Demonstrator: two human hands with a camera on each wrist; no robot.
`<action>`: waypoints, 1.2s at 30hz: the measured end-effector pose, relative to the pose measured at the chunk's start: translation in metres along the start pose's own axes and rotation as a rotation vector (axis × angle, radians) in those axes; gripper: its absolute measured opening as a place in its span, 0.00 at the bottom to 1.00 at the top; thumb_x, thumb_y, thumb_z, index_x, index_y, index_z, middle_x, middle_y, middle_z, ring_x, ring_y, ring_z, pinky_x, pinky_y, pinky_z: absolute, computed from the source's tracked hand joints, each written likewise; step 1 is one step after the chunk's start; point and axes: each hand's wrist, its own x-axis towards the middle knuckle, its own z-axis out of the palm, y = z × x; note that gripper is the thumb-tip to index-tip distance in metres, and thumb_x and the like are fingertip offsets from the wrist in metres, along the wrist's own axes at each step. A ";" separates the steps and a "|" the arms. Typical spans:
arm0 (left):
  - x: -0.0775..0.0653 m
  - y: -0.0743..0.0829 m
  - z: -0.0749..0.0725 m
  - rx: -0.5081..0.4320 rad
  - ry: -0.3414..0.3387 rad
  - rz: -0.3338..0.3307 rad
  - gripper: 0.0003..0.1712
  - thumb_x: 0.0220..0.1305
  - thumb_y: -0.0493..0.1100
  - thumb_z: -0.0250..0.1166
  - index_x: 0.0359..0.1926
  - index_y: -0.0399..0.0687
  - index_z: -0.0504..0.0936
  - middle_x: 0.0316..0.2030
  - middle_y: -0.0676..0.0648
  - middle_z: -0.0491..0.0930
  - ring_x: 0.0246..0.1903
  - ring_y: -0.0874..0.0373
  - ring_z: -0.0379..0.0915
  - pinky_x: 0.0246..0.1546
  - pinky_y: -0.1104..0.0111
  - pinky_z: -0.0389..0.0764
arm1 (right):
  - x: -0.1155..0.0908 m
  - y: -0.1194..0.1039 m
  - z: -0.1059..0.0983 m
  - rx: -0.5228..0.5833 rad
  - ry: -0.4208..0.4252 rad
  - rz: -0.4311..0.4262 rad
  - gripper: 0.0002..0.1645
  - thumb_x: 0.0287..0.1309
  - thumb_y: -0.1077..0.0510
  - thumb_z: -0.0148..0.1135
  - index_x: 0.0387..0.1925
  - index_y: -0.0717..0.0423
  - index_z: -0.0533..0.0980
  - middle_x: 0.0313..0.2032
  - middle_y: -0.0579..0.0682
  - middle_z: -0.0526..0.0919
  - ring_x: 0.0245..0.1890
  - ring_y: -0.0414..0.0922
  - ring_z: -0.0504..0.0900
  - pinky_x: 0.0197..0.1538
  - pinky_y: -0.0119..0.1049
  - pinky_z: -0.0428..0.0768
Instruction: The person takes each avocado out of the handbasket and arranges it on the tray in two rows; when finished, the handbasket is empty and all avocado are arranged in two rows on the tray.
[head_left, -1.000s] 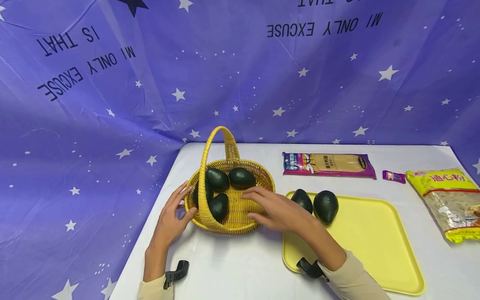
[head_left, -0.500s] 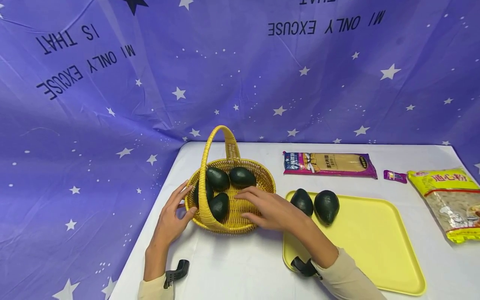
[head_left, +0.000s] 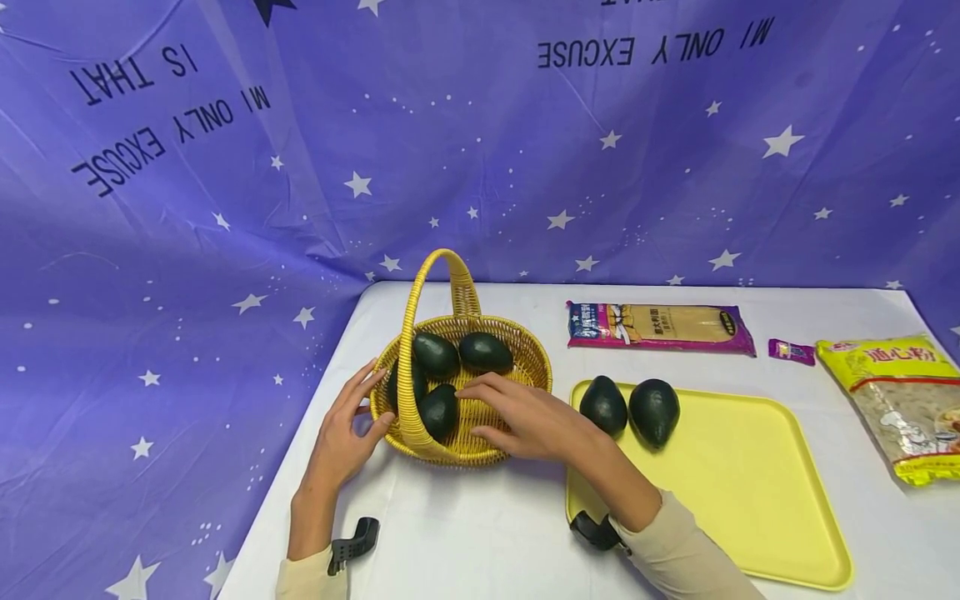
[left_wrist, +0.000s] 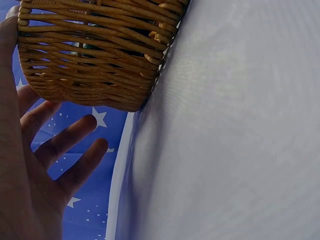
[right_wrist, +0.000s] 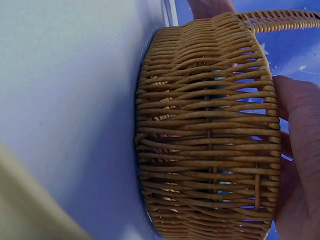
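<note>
In the head view, a yellow wicker basket (head_left: 480, 454) with a tall handle stands at the left of the table, with several dark green avocados inside. My left hand (head_left: 335, 446) rests at its left rim, thumb and forefinger touching the edge; the left wrist view shows the other fingers (left_wrist: 82, 162) spread loosely beside the wicker. My right hand (head_left: 525, 419) reaches over the basket's right rim, fingers slightly bent and holding nothing. Its fingertips are right beside the nearest avocado (head_left: 438, 412). The right wrist view shows the basket wall (right_wrist: 205, 130) hiding most of these fingers.
Right of the basket lies a yellow tray (head_left: 735, 475) with two avocados (head_left: 654, 412) at its far left corner; my right forearm crosses its left edge. Behind it are a spaghetti pack (head_left: 660, 327) and a small purple packet (head_left: 791, 352). A pasta bag (head_left: 892, 408) lies far right.
My right hand has moved left inside the basket, closer to the nearest avocado. The left hand stays at the rim, and the avocados have not moved.
</note>
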 end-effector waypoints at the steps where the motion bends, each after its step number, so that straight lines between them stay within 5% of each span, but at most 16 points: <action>1: 0.000 0.000 0.000 0.000 0.000 0.001 0.40 0.70 0.43 0.73 0.80 0.60 0.72 0.82 0.55 0.63 0.73 0.54 0.69 0.57 0.81 0.78 | 0.001 0.000 0.001 0.006 0.000 -0.001 0.29 0.75 0.49 0.68 0.71 0.54 0.76 0.67 0.48 0.78 0.61 0.46 0.83 0.61 0.41 0.85; 11: 0.000 -0.001 0.000 -0.007 0.005 0.012 0.40 0.69 0.42 0.73 0.80 0.57 0.72 0.81 0.53 0.64 0.72 0.55 0.69 0.57 0.80 0.79 | 0.007 -0.003 0.006 -0.004 -0.020 0.013 0.29 0.76 0.48 0.66 0.72 0.51 0.75 0.67 0.47 0.77 0.46 0.45 0.86 0.47 0.36 0.86; 36: 0.000 -0.003 0.001 -0.015 0.006 0.015 0.40 0.69 0.42 0.73 0.80 0.58 0.72 0.82 0.54 0.63 0.70 0.56 0.71 0.57 0.79 0.80 | 0.032 -0.012 0.015 -0.029 -0.069 -0.012 0.29 0.75 0.48 0.67 0.72 0.51 0.76 0.68 0.50 0.77 0.63 0.45 0.81 0.65 0.40 0.82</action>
